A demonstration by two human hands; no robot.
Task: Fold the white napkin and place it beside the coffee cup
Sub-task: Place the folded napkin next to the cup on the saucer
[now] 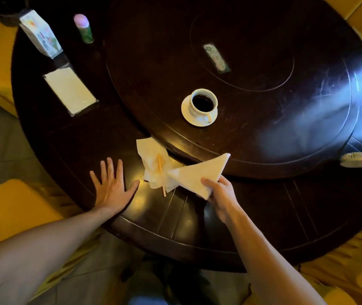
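White napkin (199, 173), folded to a triangle, is being pinched at its near corner by the right hand (221, 195); its far tip is being held over the dark table (263, 194), short of the coffee cup (203, 104). Left hand (110, 186) is being pressed flat, fingers spread, beside a crumpled tissue (153, 164).

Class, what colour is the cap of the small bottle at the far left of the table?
Pink, on a green bottle, seen in the head view.

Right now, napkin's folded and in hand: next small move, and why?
Probably carry the folded white napkin, pinched in the right hand, forward and lay it on the lazy Susan beside the coffee cup. It is already a triangle; the left hand rests flat, free.
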